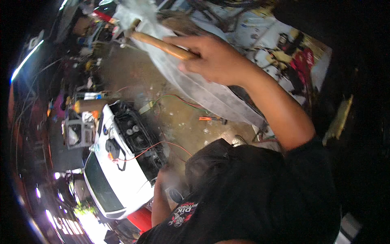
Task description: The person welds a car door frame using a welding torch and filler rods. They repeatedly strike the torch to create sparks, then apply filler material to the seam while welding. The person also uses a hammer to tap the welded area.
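gripping: the right hand [215, 59] is closed around a wooden hammer handle [162, 44], fingers wrapped over the lower end, likely so the tool can swing freely.
hammer head: it [132, 26] sits at the upper left end of the handle, against or just above a grey metal panel [203, 91]; contact cannot be told through the blur.
panel: a long bent grey sheet running diagonally from top centre down to the right, propped above the dirty floor [178, 122], seemingly so its face is within reach.
left hand: it [170, 183] is low in the view, blurred and partly behind the dark shirt; open or closed cannot be told, and what it touches is unclear.
surroundings: a white car front bumper [109, 175] lies on the floor to the left, with red wires [158, 146] trailing over it; clutter lies well apart at the far edge.
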A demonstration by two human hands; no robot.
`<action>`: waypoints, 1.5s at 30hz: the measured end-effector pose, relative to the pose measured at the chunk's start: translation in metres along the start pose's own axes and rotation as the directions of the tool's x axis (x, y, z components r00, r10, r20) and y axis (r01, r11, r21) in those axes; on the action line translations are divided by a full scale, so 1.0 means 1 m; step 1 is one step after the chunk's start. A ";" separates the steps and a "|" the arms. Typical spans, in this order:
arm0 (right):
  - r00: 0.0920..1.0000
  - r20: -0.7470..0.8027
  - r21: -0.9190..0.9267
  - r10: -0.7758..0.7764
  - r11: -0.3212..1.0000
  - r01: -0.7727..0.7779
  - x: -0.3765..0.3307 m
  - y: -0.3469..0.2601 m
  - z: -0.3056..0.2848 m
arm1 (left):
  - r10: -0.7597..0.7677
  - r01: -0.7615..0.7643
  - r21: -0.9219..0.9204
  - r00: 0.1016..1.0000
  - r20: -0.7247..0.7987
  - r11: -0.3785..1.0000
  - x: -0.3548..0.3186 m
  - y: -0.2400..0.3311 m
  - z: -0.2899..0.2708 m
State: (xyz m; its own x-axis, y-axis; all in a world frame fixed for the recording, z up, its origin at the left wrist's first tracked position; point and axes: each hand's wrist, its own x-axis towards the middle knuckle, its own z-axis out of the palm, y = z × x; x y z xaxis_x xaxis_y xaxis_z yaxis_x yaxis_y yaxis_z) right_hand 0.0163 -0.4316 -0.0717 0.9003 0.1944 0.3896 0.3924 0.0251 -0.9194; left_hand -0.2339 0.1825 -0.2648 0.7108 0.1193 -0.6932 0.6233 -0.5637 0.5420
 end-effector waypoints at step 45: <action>0.600 -0.356 -0.168 0.716 0.582 -0.795 -0.296 0.334 -0.056 | 0.420 -0.716 0.426 0.681 0.600 0.553 0.107 0.421 0.331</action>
State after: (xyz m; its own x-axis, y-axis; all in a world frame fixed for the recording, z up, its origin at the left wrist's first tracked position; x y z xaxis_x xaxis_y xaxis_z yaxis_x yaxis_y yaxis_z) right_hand -0.1089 -0.5361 -0.4911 0.8883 -0.2149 -0.4058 -0.4558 -0.3048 -0.8363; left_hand -0.0033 -0.3131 -0.2678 0.5497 -0.6458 -0.5298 -0.3034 -0.7453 0.5937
